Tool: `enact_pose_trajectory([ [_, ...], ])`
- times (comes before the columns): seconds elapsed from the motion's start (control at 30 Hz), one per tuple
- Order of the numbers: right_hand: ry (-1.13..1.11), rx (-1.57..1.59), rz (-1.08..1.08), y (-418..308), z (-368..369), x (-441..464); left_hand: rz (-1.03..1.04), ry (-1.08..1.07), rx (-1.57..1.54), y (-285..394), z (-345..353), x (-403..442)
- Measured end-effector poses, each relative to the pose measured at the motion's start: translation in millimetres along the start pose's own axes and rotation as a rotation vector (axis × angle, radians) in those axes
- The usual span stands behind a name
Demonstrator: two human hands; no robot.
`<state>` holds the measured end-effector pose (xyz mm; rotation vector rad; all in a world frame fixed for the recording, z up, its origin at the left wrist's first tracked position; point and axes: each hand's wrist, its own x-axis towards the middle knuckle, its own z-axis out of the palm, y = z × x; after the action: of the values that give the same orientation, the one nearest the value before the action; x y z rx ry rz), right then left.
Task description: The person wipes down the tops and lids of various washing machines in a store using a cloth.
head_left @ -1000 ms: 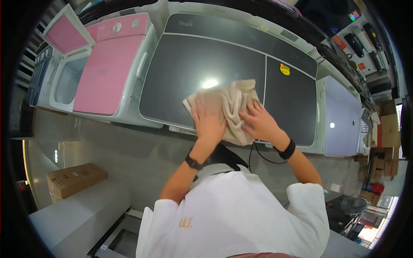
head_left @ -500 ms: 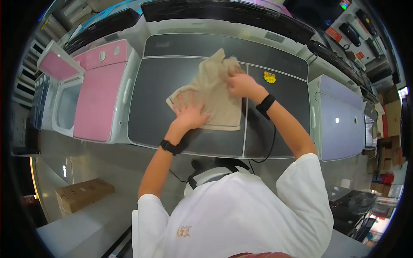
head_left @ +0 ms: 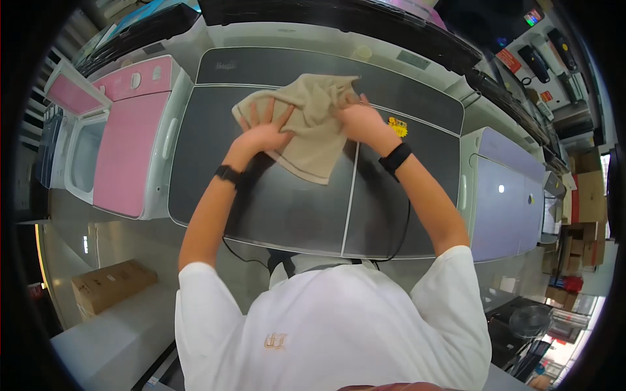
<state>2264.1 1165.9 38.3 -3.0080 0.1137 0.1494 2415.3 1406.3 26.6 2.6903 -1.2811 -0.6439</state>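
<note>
A beige cloth (head_left: 316, 153) lies rumpled on the dark grey lid of a twin-tub washing machine (head_left: 287, 218). My left hand (head_left: 264, 135) rests flat on the cloth's left part with its fingers spread. At the cloth's right side, my right hand (head_left: 364, 124) is closed on a bunched fold of it, close to the white divider line on the lid. Just right of that hand is a yellow price sticker (head_left: 398, 127). The fingertips of my right hand are partly hidden by the fabric and blurred.
A pink washing machine (head_left: 130, 150) with one lid raised stands at the left. A lilac one (head_left: 505, 202) is on the right. Black-wrapped machines (head_left: 339, 25) line the back. A dark cord (head_left: 404, 234) hangs by the front edge, and a cardboard box (head_left: 114, 287) sits at lower left.
Both hands and the cloth have shifted left and farther from the lid's front edge. The cloth is more bunched near my right hand. The camera view has moved slightly.
</note>
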Motion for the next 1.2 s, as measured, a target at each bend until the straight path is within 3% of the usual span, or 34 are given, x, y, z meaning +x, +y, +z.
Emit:
enact_pose_trajectory([
  [0.13, -0.019, 0.072, -0.211, -73.6, -9.6, -37.6, 0.046, 0.176, 0.06, -8.2, 29.6, -0.6],
  [0.23, 0.042, 0.035, -0.329, -90.0, 12.9, -85.6, 0.213, 0.245, 0.068, -41.9, 53.7, -57.9],
  [0.3, -0.068, 0.045, -0.3, -100.3, 3.3, -114.2, 0.224, 0.215, 0.057, -66.7, 61.6, -112.6],
  [0.4, -0.124, 0.031, -0.191, -99.8, -8.3, -109.6, 0.244, 0.125, 0.063, -107.7, 39.4, -129.1],
  [0.53, -0.115, -0.085, 0.009, -89.7, -10.0, -12.8, 0.204, 0.023, 0.148, -144.7, -12.3, -74.4],
  [0.6, 0.118, -0.089, 0.037, -91.1, 7.5, 43.8, 0.045, 0.113, 0.044, -165.1, -30.2, -34.2],
  [0.7, 0.2, -0.087, 0.043, -126.6, 30.8, 98.8, -0.052, 0.249, 0.106, -188.4, -34.1, -26.2],
  [0.77, -0.023, -0.095, -0.048, -167.7, 28.9, 103.1, -0.04, 0.276, 0.104, -203.3, -19.9, -38.4],
  [0.87, -0.116, 0.02, -0.243, -232.5, 12.2, 61.3, 0.054, 0.316, 0.081, -218.9, -1.7, -88.0],
  [0.93, 0.049, 0.058, -0.347, -257.7, 22.9, 19.8, 0.159, 0.363, -0.033, -227.6, 16.6, -135.9],
  [1.2, 0.001, 0.13, -0.128, -321.1, 36.1, -69.0, -0.025, 0.269, -0.053, -183.1, 63.9, -262.5],
])
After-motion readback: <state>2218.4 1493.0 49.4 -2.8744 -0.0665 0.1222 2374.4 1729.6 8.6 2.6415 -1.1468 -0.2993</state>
